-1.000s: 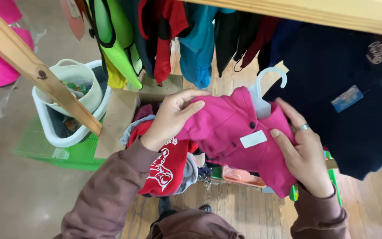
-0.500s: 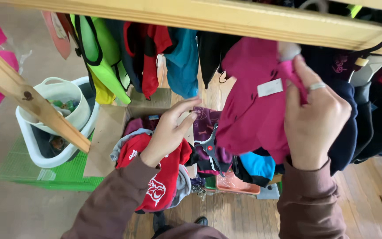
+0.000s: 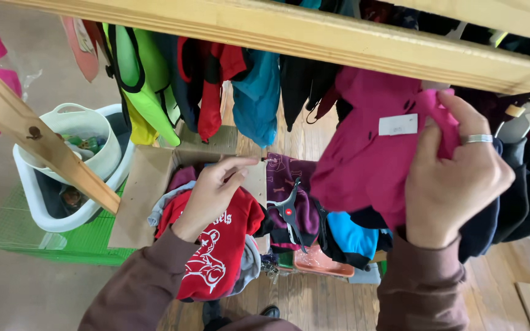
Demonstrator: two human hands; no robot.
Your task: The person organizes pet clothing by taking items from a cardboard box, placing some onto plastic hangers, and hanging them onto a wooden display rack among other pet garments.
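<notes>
Magenta garment (image 3: pixel 363 165) pinched by right hand (image 3: pixel 452 178) fingers under wooden rail (image 3: pixel 314 37); left hand (image 3: pixel 213 193) open, empty.

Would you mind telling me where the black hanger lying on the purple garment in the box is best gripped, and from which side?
Probably at the neck of the black hanger, where hook and arms meet. It lies flat on the purple garment with that junction facing up, so coming from above lets the fingers close around it. The left hand is open beside it, while the right hand holds the pink garment.
</notes>
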